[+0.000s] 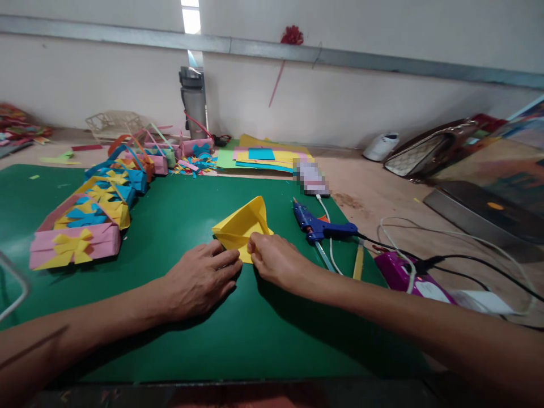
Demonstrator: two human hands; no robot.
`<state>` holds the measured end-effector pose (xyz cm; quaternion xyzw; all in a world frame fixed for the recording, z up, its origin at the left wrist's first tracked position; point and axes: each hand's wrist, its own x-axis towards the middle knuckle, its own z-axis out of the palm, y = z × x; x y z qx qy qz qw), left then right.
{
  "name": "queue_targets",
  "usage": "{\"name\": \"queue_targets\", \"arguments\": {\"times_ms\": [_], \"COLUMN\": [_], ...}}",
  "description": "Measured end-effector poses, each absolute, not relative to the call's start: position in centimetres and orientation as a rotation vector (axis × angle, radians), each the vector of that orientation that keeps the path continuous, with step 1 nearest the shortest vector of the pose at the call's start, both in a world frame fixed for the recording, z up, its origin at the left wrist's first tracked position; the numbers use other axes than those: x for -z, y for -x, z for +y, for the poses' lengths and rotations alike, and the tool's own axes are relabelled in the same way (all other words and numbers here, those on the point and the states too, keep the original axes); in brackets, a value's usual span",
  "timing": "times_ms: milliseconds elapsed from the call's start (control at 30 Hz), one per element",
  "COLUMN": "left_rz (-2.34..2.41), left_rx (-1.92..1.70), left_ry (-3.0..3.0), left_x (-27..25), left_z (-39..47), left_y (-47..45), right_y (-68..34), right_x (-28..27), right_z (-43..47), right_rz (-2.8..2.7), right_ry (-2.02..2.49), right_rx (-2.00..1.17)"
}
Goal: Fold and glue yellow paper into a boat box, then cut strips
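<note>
A yellow folded paper piece [244, 222], partly opened into a box-like shape with a pointed far corner, rests in the middle of the green mat [178, 351]. My right hand [272, 258] is closed on its near right side, fingers curled and pinching the paper. Beside its near left edge lies my left hand [206, 275], palm down, fingers stretched and touching the paper. The left thumb is mostly hidden, as is the paper under the right fingers.
Small paper baskets with bows [80, 243] line the left. A blue glue gun [323, 226], a phone [312, 177] on a cable, a yellow-handled cutter [358, 262] and a purple power strip [408, 277] stand right. Behind are coloured paper sheets [263, 156] and a bottle [193, 105].
</note>
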<state>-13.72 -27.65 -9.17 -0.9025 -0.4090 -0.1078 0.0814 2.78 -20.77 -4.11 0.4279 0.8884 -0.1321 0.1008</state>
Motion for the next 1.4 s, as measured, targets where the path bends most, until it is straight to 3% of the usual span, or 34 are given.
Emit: {"name": "queue_targets", "arguments": {"times_ms": [433,1400], "left_rz": [-1.281,-1.289], "left_rx": [0.300,0.542], "left_ry": [2.714,2.778], "left_x": [9.2,9.1], "left_z": [-27.7,-27.8], "left_y": [13.7,13.6], "right_y": [-5.9,-6.5], "right_x": [5.4,4.8], "right_z": [-22.9,-22.4], "right_rz": [2.727,2.778], "right_ry": [-0.561,-0.494], "right_rx": [-0.268,-0.210]}}
